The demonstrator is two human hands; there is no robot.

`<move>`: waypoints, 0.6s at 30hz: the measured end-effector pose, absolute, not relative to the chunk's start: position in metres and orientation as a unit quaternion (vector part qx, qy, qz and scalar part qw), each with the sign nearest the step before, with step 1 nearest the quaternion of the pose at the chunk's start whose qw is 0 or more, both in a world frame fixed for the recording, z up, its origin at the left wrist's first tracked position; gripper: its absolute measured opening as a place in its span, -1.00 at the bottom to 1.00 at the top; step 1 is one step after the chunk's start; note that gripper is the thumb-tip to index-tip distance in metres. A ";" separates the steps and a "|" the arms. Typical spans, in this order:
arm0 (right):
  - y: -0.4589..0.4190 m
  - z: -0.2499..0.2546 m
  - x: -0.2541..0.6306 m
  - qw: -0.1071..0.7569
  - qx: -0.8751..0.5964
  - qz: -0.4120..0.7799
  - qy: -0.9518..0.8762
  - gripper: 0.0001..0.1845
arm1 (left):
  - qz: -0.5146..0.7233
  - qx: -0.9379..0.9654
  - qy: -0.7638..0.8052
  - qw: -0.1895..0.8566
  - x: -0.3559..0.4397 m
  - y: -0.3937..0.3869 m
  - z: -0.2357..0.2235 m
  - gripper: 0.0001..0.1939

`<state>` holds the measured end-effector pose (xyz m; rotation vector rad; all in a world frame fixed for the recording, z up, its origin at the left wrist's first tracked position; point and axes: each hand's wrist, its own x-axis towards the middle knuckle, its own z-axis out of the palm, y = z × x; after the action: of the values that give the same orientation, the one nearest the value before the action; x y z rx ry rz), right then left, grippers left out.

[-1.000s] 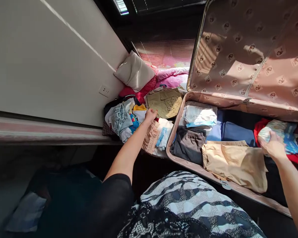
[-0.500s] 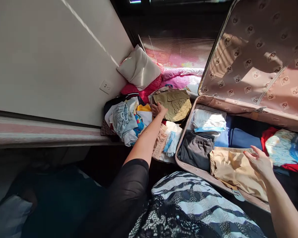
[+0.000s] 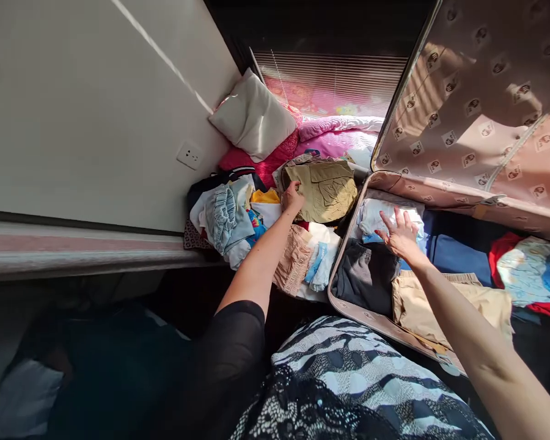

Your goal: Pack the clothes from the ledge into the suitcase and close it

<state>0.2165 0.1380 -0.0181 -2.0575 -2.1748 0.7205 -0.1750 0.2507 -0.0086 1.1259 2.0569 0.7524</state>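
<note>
Khaki garment is the thing being handled. Beyond the person's patterned skirt, the right hand hovers over a white bundle in the open suitcase, fingers spread, holding nothing. Farther, the left hand curls at the garment's left edge, among piled clothes; whether cloth is pinched, I can't tell. Looks like taking hold; lifting it flat would want both hands.

One suitcase, one wall socket
</note>
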 end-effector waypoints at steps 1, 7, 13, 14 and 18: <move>0.142 -0.025 0.213 0.013 -0.667 0.253 -0.701 -0.28 | 0.306 0.446 0.772 0.335 -0.176 0.249 -0.008 -0.42; 0.161 -0.051 0.227 -0.009 -0.665 0.325 -0.672 -0.33 | 0.322 0.542 0.703 0.329 -0.153 0.235 -0.007 -0.41; 0.159 -0.041 0.223 -0.047 -0.661 0.291 -0.690 -0.22 | 0.209 0.665 0.654 0.294 -0.113 0.229 -0.010 -0.43; 0.157 -0.038 0.221 -0.062 -0.661 0.285 -0.691 -0.20 | 0.206 0.645 0.679 0.283 -0.112 0.231 -0.011 -0.40; 0.159 -0.032 0.214 -0.144 -0.662 0.280 -0.680 -0.17 | 0.226 0.494 0.790 0.284 -0.127 0.245 -0.016 -0.33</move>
<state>0.2144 0.1591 -0.0323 -2.2963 -2.3570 0.9694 -0.1270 0.2451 -0.0163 1.3224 2.1128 0.6058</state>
